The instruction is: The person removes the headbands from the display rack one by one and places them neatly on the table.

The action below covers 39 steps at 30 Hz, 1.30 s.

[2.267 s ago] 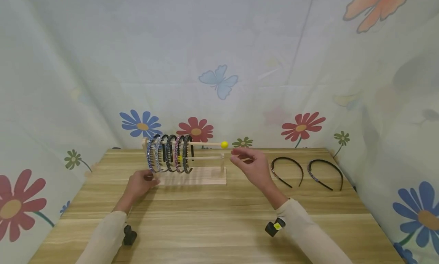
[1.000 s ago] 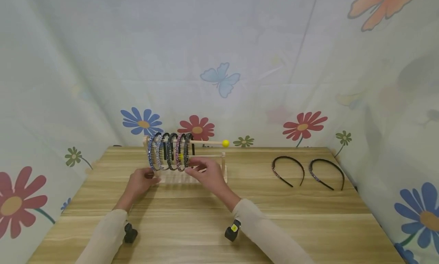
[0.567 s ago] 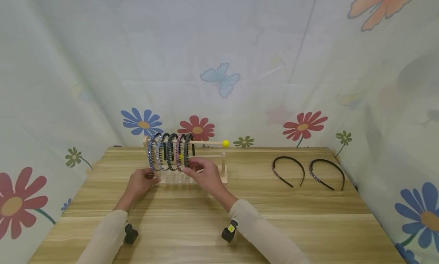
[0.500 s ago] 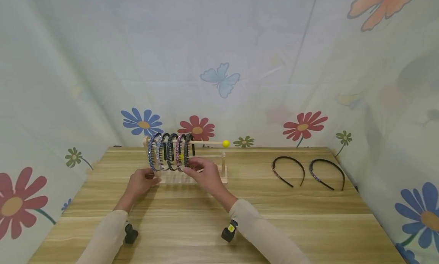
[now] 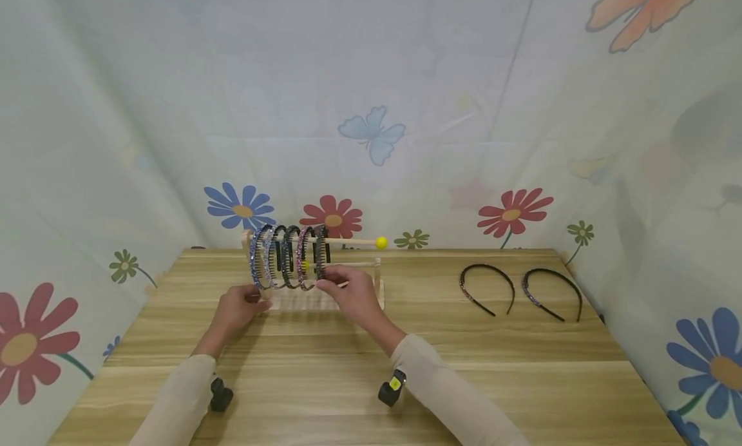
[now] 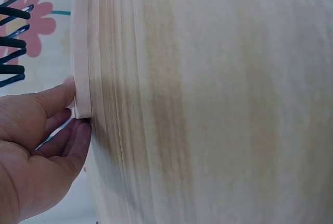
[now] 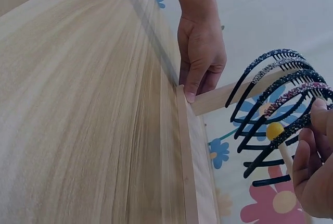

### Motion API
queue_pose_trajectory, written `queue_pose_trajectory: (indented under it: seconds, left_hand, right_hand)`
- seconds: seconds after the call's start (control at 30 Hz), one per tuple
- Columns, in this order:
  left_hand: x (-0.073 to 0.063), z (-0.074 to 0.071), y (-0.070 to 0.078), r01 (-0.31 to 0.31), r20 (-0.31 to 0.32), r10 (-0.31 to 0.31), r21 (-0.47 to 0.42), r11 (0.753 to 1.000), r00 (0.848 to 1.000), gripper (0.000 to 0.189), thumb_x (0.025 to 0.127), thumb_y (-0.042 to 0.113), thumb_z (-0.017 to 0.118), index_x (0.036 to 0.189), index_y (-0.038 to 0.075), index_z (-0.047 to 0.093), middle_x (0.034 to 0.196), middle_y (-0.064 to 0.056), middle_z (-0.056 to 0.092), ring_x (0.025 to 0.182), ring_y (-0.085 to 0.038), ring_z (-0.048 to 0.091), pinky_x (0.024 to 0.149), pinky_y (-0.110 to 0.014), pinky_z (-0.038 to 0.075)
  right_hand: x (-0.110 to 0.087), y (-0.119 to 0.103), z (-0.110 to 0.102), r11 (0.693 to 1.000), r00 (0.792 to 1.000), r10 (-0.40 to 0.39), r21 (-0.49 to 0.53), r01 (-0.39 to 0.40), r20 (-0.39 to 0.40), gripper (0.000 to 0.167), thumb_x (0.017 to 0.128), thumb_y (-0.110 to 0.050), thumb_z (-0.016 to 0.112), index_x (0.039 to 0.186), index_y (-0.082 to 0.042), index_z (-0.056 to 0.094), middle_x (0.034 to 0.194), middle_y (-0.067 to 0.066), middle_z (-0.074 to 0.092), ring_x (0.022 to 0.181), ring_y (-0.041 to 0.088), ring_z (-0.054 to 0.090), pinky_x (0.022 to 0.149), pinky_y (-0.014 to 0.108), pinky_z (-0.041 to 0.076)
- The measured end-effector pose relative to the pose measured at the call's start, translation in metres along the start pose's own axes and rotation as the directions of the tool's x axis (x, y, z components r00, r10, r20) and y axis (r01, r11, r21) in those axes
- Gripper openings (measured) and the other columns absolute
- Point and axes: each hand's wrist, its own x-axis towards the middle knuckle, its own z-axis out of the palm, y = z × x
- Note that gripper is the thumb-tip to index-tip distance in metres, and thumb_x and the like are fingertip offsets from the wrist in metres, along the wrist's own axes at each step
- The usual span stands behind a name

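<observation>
Head view: endmost headband (image 5: 321, 256) in right hand (image 5: 357, 299).

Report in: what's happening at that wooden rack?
Left fingers gripping wooden rack by its base. Right fingers pinching outermost dark headband. Pink headband close beside it, could snag.

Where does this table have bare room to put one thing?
The table is bare between the wooden rack and the two loose headbands, and in front of those headbands. Crowded is the rack's left part: five headbands hang close together, with the left hand at its base and the right hand at the rightmost headband.
</observation>
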Motion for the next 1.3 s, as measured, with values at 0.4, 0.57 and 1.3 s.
queue_pose_trajectory:
  seconds: [0.4,0.57,1.3]
  left_hand:
    - [0.001,0.0,-0.001,0.004,0.006,-0.004,0.006,1.0,1.0,0.027,0.092,0.02,0.076,0.104,-0.004,0.073,0.11,-0.027,0.072,0.102,-0.041,0.068,0.09,-0.055,0.055]
    - [0.002,0.0,-0.001,0.008,0.014,-0.009,0.009,1.0,1.0,0.03,0.093,0.02,0.076,0.106,-0.006,0.073,0.109,-0.026,0.073,0.101,-0.041,0.069,0.088,-0.054,0.056]
    - [0.001,0.0,-0.001,0.017,0.024,-0.018,0.017,1.0,1.0,0.031,0.093,0.022,0.076,0.107,-0.005,0.073,0.112,-0.028,0.072,0.107,-0.044,0.067,0.091,-0.056,0.054]
  right_hand:
    - [0.0,-0.005,-0.016,1.0,1.0,0.012,0.009,-0.012,-0.006,0.023,0.095,-0.02,0.073,0.113,-0.005,0.076,0.102,0.005,0.077,0.092,0.015,0.071,0.079,0.025,0.058]
    - [0.0,-0.007,-0.023,1.0,1.0,0.011,-0.012,-0.012,-0.018,0.019,0.096,-0.019,0.073,0.11,-0.007,0.077,0.101,0.002,0.078,0.092,0.015,0.071,0.077,0.026,0.058]
    - [-0.003,-0.013,-0.046,0.999,0.998,0.015,0.044,-0.012,-0.069,0.017,0.095,-0.022,0.073,0.107,-0.012,0.079,0.102,0.002,0.078,0.096,0.016,0.072,0.08,0.03,0.059]
